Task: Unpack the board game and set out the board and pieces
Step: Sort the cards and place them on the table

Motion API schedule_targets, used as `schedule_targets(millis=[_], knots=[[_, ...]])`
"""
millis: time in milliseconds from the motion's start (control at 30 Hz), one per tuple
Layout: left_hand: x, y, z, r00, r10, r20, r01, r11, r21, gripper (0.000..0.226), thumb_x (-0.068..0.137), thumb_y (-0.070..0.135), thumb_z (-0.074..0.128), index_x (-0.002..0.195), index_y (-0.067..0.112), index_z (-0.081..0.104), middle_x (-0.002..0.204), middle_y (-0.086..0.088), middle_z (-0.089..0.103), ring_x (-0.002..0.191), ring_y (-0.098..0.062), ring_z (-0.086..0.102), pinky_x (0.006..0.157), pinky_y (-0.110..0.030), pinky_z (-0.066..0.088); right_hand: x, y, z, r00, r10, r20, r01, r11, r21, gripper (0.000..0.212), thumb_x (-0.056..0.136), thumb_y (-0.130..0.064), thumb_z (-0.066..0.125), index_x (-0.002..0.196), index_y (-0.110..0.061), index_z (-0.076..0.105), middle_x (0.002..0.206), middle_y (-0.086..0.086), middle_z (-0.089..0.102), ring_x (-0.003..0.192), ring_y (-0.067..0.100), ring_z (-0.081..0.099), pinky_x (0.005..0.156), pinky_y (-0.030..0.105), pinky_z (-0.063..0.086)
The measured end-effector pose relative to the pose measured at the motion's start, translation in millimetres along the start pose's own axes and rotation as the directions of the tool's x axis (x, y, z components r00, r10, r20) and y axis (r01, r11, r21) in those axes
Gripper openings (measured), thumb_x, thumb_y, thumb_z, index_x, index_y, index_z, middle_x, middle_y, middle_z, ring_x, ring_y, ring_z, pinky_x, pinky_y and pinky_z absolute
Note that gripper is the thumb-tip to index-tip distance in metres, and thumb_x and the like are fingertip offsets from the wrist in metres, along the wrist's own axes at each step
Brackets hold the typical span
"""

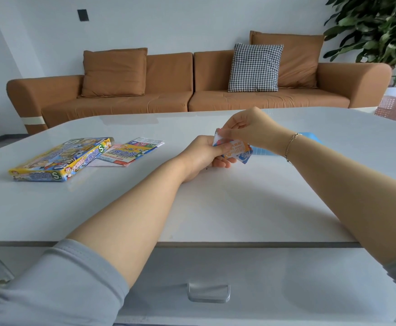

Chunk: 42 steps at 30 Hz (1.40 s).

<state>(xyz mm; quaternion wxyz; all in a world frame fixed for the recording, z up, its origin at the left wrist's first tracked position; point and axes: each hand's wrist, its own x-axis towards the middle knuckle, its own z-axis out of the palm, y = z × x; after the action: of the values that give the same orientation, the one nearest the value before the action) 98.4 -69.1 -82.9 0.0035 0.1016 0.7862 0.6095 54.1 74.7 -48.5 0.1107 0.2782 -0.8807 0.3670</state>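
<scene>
Both forearms reach fwd over the white table (215, 208). Left hand (206, 151) grips a small card pack (237, 151) from below, fingers curled round it. Right hand (246, 128) w/ bent wrist pinches its top edge. Game box (58, 161) lies well left, folded board (128, 151) just beside it.

A smooth white tabletop (215, 208) is carrying the game things. A bright yellow and blue game box (58, 161) is lying flat on its left side, and a folded paper board (131, 151) is lying just beside the box. A light blue sheet (266, 151) is lying farther right.
</scene>
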Motion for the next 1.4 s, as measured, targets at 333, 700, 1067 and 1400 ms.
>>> schedule_targets(millis=[333,700,1067,1400], knots=[[1.1,-0.4,-0.4,1.0,-0.009,-0.002,0.009,1.0,0.008,0.012,0.097,0.014,0.049,0.1,0.009,0.06,0.078,-0.008,0.067,0.049,-0.003,0.059,0.052,-0.011,0.047,0.1,-0.1,-2.5,1.0,0.016,0.013,-0.016,1.0,-0.008,0.008,0.088,-0.012,0.062,0.086,-0.01,0.07,0.085,0.002,0.069,0.075,0.012,0.061,0.069,0.024,0.053],[1.5,-0.4,0.2,1.0,-0.012,0.004,0.012,1.0,0.012,0.012,0.097,0.015,0.05,0.098,0.009,0.06,0.076,-0.008,0.067,0.048,-0.003,0.059,0.05,-0.011,0.045,-1.2,-1.3,-4.6,0.999,0.016,0.04,-0.016,1.0,-0.012,0.01,0.086,-0.012,0.064,0.089,-0.006,0.072,0.082,0.005,0.068,0.065,0.008,0.056,0.05,0.007,0.044],[1.6,-0.8,0.7,1.0,-0.008,0.007,0.008,1.0,0.022,0.012,0.097,0.014,0.05,0.102,0.008,0.06,0.075,-0.008,0.067,0.048,-0.003,0.058,0.051,-0.011,0.047,0.6,-1.0,-1.8,1.0,-0.003,0.004,0.004,0.999,-0.04,0.01,0.087,-0.014,0.063,0.087,-0.008,0.072,0.091,0.01,0.072,0.072,0.012,0.059,0.057,0.014,0.048],[1.6,-1.2,0.8,1.0,-0.007,0.007,0.007,1.0,0.016,0.011,0.097,0.013,0.05,0.098,0.008,0.059,0.075,-0.009,0.067,0.047,-0.003,0.058,0.05,-0.011,0.046,1.0,-1.7,2.6,1.0,-0.014,-0.027,0.013,0.998,-0.059,0.011,0.086,-0.014,0.064,0.087,-0.006,0.071,0.088,0.009,0.072,0.072,0.013,0.06,0.067,0.023,0.051]])
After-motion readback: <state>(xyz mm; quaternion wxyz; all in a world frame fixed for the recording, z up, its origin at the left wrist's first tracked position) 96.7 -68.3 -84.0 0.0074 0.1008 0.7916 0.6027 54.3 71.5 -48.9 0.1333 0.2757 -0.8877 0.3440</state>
